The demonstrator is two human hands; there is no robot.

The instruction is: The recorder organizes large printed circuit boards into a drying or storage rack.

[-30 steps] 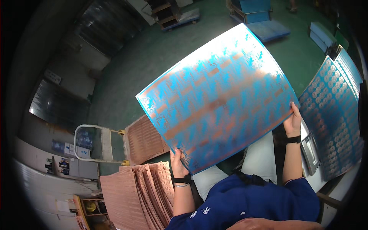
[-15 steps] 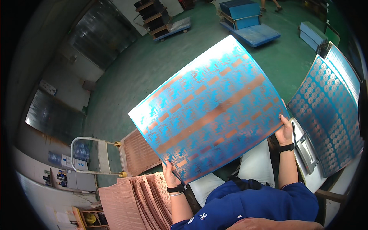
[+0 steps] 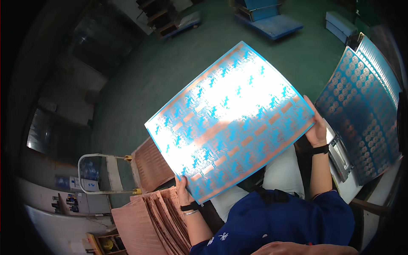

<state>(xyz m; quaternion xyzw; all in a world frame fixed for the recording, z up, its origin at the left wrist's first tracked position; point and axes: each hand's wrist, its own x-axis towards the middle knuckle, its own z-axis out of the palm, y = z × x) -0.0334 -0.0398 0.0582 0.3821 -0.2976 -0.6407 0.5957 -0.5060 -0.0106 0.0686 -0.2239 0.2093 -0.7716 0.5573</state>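
Note:
A large circuit board panel [image 3: 250,127], blue with copper-coloured tracks and bars, is held up tilted in front of me. Bright glare covers much of its upper and left part. My left hand [image 3: 183,193] grips the lower left edge, the thumb on the face. On the right edge my right hand [image 3: 315,128] is closed, its fingers partly behind the panel. Below my left forearm stands a row of copper-coloured panels [image 3: 140,221]. To my right lean other blue panels [image 3: 361,114], the front one patterned with round shapes.
A white-railed cart [image 3: 111,174] carries another copper-coloured panel [image 3: 152,165] at the left. A clipboard [image 3: 341,163] lies beside my right arm. Farther off are a blue platform trolley [image 3: 272,26], a dark stack of boxes [image 3: 159,15] and a pale blue box [image 3: 340,25].
The panel has tipped, so glare now spreads over its middle and left. Its top corner has shifted slightly left. My right hand shows slightly higher on the edge; both hands still hold on.

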